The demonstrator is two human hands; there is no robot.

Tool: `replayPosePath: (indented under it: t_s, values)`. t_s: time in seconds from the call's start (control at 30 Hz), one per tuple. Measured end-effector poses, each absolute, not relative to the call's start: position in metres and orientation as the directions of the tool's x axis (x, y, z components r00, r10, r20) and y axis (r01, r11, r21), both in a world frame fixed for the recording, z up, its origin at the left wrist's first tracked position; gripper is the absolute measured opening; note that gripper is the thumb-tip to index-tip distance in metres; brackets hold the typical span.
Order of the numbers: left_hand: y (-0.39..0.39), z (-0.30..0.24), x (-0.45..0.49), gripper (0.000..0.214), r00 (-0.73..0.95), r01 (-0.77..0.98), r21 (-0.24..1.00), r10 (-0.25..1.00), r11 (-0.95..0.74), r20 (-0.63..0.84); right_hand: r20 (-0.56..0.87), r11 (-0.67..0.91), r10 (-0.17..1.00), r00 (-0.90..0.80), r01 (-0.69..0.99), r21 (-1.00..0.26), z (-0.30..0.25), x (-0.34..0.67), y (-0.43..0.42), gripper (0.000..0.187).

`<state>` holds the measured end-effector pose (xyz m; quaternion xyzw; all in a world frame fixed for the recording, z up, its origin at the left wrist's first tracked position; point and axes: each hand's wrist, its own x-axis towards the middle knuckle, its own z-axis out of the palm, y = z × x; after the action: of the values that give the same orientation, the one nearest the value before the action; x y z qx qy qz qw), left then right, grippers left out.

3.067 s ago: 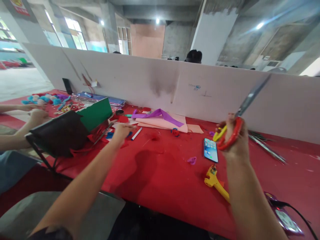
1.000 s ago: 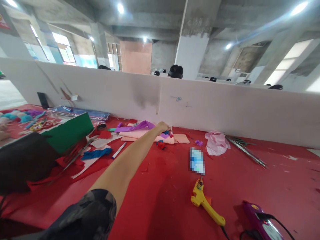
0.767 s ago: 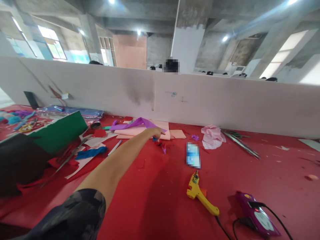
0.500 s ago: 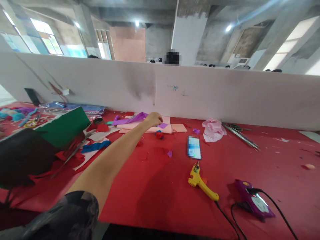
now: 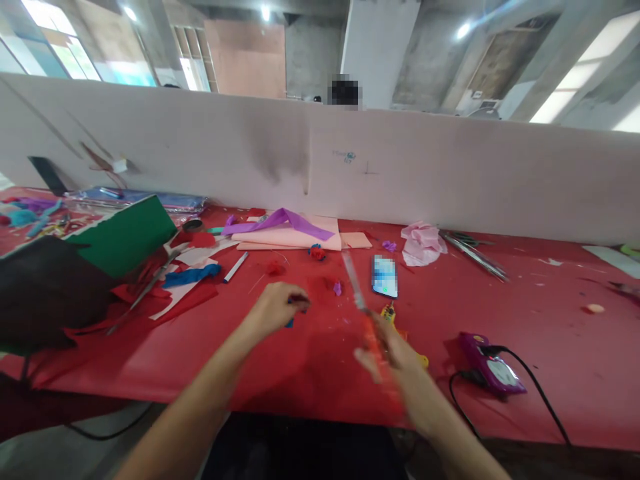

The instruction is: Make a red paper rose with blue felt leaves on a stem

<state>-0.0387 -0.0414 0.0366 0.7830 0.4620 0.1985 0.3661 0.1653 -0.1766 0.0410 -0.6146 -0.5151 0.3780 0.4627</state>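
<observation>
My left hand hovers over the red tabletop, fingers closed on a small blue piece that may be crepe paper or cloth; most of it is hidden. My right hand, smeared by motion, grips an orange-handled cutter with a long grey blade pointing away from me. Behind this hand lies a yellow glue gun, partly covered. Between and beyond the hands sit a small purple paper piece and a red-and-blue paper flower.
A phone lies beyond the glue gun. At right is a purple power box with black cords. Pink sheets with a purple strip lie near the white partition. A green board and paper scraps crowd the left.
My left hand has drawn back from the purple strip and pink sheets towards me and now holds a blue piece. My right hand has come into view with the orange-handled cutter.
</observation>
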Motion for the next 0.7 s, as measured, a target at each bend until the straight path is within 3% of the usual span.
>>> replayPosePath:
  t_s: [0.07,0.13,0.27,0.37,0.43,0.53,0.7]
  values:
    - [-0.062,0.031,-0.058,0.03,0.301,0.579,0.792,0.954,-0.195,0.015,-0.003,-0.034,0.999,0.051,0.609,-0.792,0.025,0.142,-0.154,0.06]
    - [-0.08,0.02,-0.074,0.032,0.21,0.565,0.818,0.977,-0.107,-0.018,-0.033,0.009,0.999,-0.039,0.777,-0.63,0.009,0.124,-0.144,0.061]
    - [-0.099,-0.014,-0.09,0.024,0.185,0.506,0.862,0.979,-0.023,-0.083,-0.102,0.119,0.977,-0.186,0.879,-0.462,-0.005,0.104,-0.14,0.056]
    - [-0.098,-0.031,-0.095,0.024,0.134,0.475,0.88,0.987,0.011,-0.084,-0.064,0.219,0.965,-0.255,0.915,-0.339,0.006,0.105,-0.129,0.035]
    - [-0.091,-0.03,-0.096,0.025,0.11,0.451,0.893,0.991,0.017,-0.075,-0.013,0.169,0.983,-0.182,0.937,-0.307,0.014,0.113,-0.11,0.022]
    - [-0.068,-0.013,-0.092,0.024,0.131,0.425,0.904,0.991,-0.043,-0.014,0.046,-0.132,0.986,0.158,0.929,-0.347,0.013,0.13,-0.07,0.024]
    - [-0.011,0.006,-0.068,0.02,0.256,0.371,0.903,0.958,-0.218,0.126,0.05,-0.254,0.951,0.306,0.863,-0.436,-0.016,0.146,-0.019,0.015]
